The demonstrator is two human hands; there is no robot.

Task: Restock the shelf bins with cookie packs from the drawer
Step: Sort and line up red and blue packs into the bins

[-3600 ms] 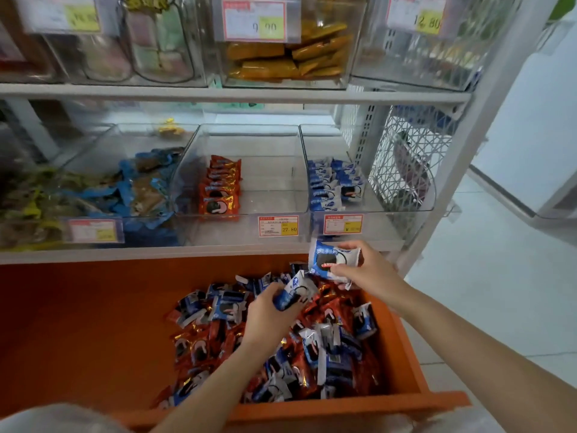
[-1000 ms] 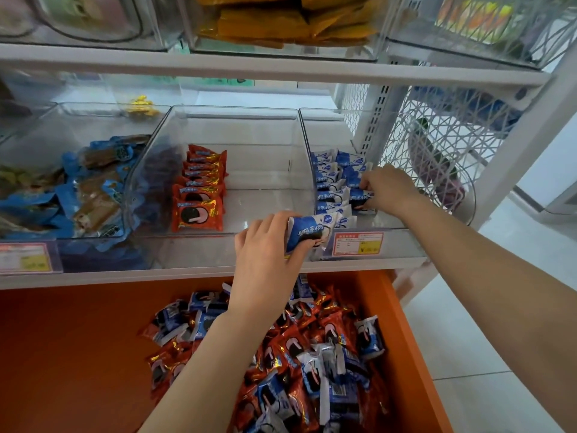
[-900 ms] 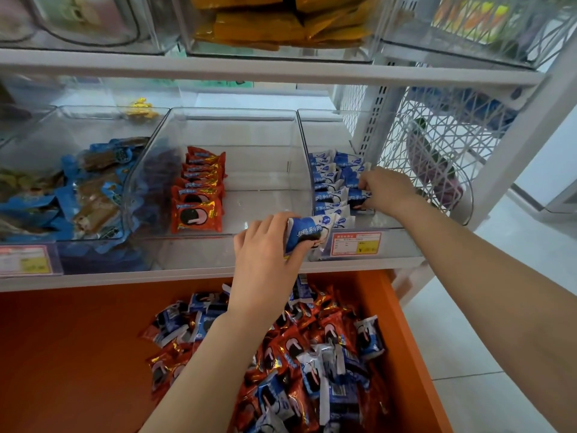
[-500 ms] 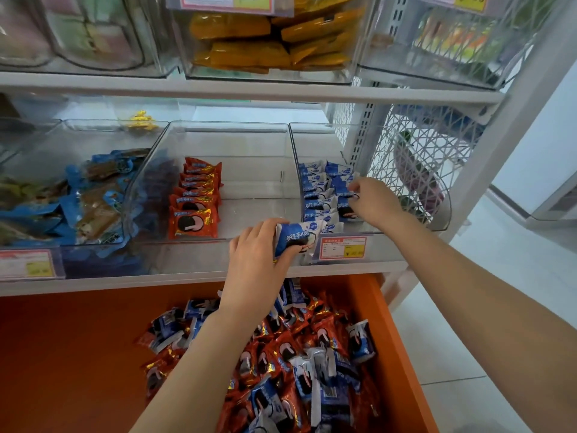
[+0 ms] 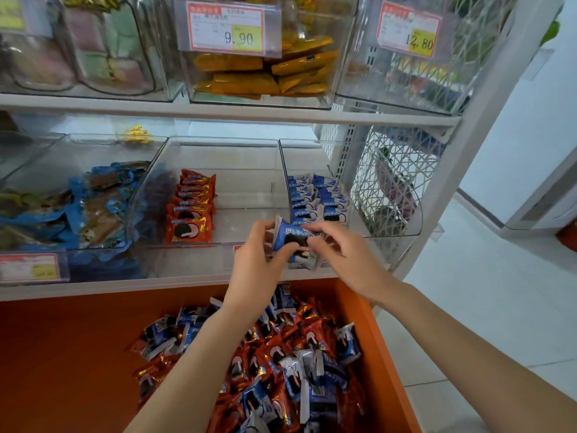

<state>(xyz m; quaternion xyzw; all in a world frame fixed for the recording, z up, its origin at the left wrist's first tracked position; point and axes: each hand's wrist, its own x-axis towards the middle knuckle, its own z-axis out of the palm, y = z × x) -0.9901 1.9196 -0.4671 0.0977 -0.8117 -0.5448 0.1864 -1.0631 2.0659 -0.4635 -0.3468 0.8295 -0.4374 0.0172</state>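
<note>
Apparent step: hand-to-hand transfer. Left hand (image 5: 253, 264) and right hand (image 5: 346, 257) both pinch one blue foil cookie pack (image 5: 288, 237) over the white shelf (image 5: 125, 285) front edge. Next, likely: stand it in the right-end clear plastic bin (image 5: 406, 214), fronting the blue pack row (image 5: 304, 201).

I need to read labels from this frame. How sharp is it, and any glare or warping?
Head view: the top price tag reads 9.90 sharply; the lower left tag is blurred; the blue pack looks slightly soft; the shelf post leans from wide-angle warping; the clear bins show faint glare.
</note>
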